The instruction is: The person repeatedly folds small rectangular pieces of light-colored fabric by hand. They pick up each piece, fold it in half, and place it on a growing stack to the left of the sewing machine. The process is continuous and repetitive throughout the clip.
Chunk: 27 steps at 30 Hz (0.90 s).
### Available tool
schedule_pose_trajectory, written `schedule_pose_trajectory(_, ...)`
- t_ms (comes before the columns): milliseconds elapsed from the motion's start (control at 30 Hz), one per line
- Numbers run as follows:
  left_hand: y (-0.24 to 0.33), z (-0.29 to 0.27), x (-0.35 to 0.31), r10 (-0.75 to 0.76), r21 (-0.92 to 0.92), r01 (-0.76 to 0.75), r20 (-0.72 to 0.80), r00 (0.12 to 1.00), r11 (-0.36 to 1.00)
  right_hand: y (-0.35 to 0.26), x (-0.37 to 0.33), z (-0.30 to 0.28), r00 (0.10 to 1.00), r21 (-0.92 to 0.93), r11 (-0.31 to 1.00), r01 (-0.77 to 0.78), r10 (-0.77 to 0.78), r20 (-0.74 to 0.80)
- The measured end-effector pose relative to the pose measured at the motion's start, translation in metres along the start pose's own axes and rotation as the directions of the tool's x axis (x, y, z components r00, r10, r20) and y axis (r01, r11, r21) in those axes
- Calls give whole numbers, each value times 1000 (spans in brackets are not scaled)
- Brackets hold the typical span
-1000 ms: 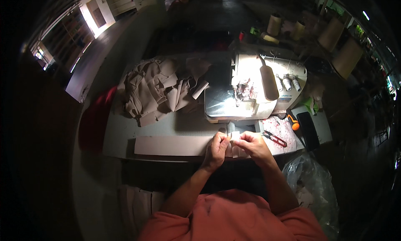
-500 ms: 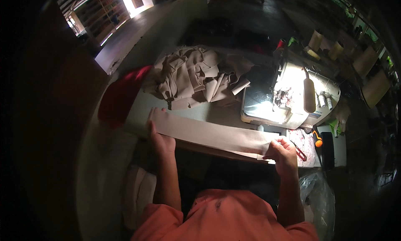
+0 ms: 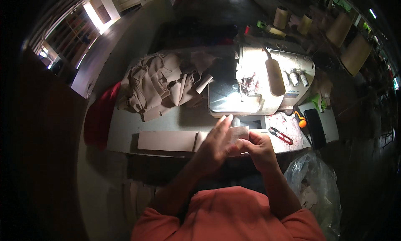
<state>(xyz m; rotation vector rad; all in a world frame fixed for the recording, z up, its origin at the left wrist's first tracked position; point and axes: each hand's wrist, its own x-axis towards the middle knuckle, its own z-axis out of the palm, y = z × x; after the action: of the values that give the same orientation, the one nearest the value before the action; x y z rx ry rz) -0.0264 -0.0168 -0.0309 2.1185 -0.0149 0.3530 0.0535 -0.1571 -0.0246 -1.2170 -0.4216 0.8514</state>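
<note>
A long beige fabric strip (image 3: 167,140) lies along the table's near edge, with a fold or overlapping piece beside my left wrist. My right hand (image 3: 261,151) pinches a beige fabric end (image 3: 239,133) between thumb and fingers. Against the left side of that end is my left hand (image 3: 212,145), its fingers stretched out and slightly blurred. My left hand hides whether the end and the long strip are one piece. Just beyond both hands stands a lit sewing machine (image 3: 261,74).
A heap of beige fabric pieces (image 3: 154,80) sits at the left, beside red cloth (image 3: 100,120). Red-handled thread snips (image 3: 281,135), an orange-handled tool (image 3: 301,122) and a dark flat phone-like object (image 3: 315,126) lie at right. A clear plastic bag (image 3: 315,182) hangs below; thread cones (image 3: 280,18) stand behind.
My left hand has left the strip's far-left end and come across to my right hand. The strip, stretched between both hands before, now rests on the table. The view has shifted right.
</note>
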Motion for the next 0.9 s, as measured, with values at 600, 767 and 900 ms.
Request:
schedule_pose_trajectory(600, 1, -24, 32, -227, -367, 231, 55, 972, 901, -2, 13, -4, 999, -40, 999, 7, -8, -32)
schedule_pose_trajectory(767, 1, -24, 34, -277, -343, 289, 84, 957, 894, -9, 13, -3, 995, -175, 984, 36, -50, -81)
schedule_pose_trajectory(900, 4, -23, 35, -301, -370, 308, 78, 950, 877, -9, 15, 1, 979, -297, 946, 126, -167, -117)
